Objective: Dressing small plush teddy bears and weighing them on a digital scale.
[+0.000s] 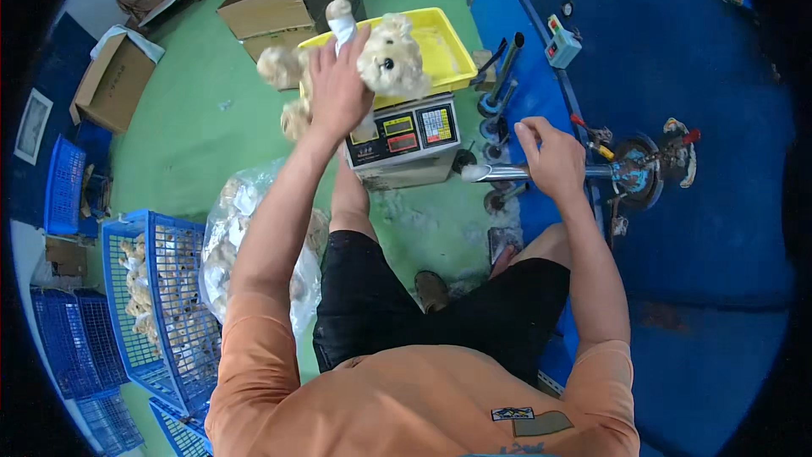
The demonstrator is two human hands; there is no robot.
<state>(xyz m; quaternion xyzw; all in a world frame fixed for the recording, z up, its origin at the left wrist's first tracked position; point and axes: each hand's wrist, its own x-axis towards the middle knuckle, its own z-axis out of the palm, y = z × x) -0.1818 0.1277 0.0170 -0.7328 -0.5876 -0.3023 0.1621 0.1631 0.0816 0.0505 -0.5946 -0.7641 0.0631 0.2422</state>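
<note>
A cream plush teddy bear (392,62) lies over the yellow tray (444,46) with its face turned up. My left hand (340,89) is closed around its body, and a white patch shows on the raised limb beside my fingers. Off to the right, my right hand (554,156) hangs over a metal filling tube (503,172), fingers loosely curled with the thumb apart. Nothing shows in that hand; whether it touches the tube is unclear. White fluff clings to the tube's tip. Under the tray is a digital scale (402,140) with a keypad.
The tube juts from a large blue machine (694,228) on my right. Several upright metal tubes (503,76) stand along its side. To my left are a clear bag (228,228) of plush pieces and a blue crate (182,288) of more. Cardboard boxes (275,13) stand beyond.
</note>
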